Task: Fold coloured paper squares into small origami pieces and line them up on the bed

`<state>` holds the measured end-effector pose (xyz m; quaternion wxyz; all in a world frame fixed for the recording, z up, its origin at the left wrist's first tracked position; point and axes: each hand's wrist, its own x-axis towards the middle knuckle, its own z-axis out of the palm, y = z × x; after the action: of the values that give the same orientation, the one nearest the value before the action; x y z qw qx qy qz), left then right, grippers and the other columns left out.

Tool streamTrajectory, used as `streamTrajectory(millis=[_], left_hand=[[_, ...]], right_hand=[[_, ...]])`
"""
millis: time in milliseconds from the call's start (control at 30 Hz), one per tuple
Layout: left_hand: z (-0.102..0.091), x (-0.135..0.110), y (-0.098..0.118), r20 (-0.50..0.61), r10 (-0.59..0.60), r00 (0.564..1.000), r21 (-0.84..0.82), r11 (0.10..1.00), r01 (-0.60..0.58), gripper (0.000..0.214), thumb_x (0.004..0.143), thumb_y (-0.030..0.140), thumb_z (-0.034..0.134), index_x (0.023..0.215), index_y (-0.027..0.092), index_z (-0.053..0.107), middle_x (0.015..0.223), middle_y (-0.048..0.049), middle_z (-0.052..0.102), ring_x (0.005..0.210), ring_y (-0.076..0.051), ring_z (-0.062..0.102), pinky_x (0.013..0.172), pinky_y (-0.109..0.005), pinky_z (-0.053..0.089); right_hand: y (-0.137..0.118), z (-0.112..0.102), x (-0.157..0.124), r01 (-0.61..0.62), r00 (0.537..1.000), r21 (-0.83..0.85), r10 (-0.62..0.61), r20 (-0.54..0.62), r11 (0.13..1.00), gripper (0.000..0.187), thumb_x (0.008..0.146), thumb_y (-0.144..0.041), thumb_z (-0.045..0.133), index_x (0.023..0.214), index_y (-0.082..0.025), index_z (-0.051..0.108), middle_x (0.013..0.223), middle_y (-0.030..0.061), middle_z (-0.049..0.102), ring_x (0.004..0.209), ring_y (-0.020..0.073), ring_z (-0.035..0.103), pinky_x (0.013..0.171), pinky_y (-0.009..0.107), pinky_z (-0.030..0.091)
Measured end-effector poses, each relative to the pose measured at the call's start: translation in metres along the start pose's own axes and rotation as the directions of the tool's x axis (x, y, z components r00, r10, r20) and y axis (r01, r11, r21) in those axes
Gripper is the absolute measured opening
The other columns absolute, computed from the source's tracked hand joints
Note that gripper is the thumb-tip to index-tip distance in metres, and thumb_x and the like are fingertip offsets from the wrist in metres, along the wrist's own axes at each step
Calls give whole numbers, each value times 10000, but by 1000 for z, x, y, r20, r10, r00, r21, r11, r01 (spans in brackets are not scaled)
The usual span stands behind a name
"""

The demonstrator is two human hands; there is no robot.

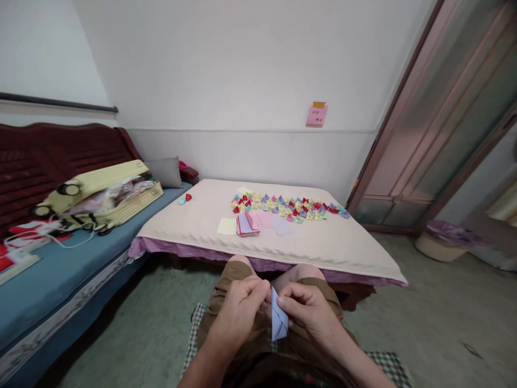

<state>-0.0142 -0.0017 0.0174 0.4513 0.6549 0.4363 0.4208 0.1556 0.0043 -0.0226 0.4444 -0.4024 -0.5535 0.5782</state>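
A lavender-blue piece of folded paper [279,319] is held upright over my lap, narrow at the top and layered with creases lower down. My right hand [309,308] pinches its right edge between thumb and fingers. On the other side, my left hand [244,306] has its fingers curled together at the paper's upper left edge; their tips are partly hidden. Ahead on the cloth-covered table [194,221] lie a stack of coloured paper sheets [247,226], a yellow sheet [227,226], a pale lavender sheet [281,226] and a pink sheet [265,219].
Many small folded paper pieces [278,203] spread across the table's far half, with a red and blue pair [186,199] at left. An open yellow suitcase [109,199] rests on the blue-covered bench [81,248]. A lined bin [442,242] stands right. A pink note [316,115] hangs on the wall.
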Motion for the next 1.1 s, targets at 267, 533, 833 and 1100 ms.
streamTrajectory(millis=[267, 533, 833, 1100], left_hand=[[4, 7, -17, -102, -46, 994, -53, 998, 41, 157, 733, 167, 586, 579, 151, 558, 607, 30, 486, 612, -109, 419, 584, -218, 334], [4, 13, -37, -216, -119, 969, -307, 951, 48, 191, 791, 302, 617, 683, 151, 575, 635, 25, 515, 593, -109, 457, 573, -222, 386], [10, 8, -28, -220, -50, 974, -354, 935, -32, 172, 776, 248, 654, 836, 191, 504, 691, 44, 547, 606, -98, 515, 563, -196, 428], [0, -3, -23, -161, 113, 980, -66, 990, -124, 142, 859, 283, 569, 953, 209, 646, 732, 7, 628, 660, -133, 577, 620, -217, 460]], right_hand=[[-11, 1, -2, -11, 1000, -104, 13, 17, 995, 128, 697, -231, 706, 639, -149, 628, 531, -54, 506, 496, 76, 402, 471, 201, 289], [-14, -12, -5, -10, 1000, -81, 10, -8, 997, 58, 661, -152, 665, 716, -162, 647, 566, -27, 585, 513, 105, 492, 486, 217, 370], [-27, -21, -14, 162, 971, -259, -200, -128, 952, 67, 746, -198, 649, 783, -178, 597, 634, -28, 547, 580, 118, 490, 518, 220, 390], [-42, -30, -25, 402, 895, -567, -440, 76, 719, 154, 878, -179, 538, 909, -207, 687, 769, 30, 636, 733, 165, 561, 644, 265, 420]])
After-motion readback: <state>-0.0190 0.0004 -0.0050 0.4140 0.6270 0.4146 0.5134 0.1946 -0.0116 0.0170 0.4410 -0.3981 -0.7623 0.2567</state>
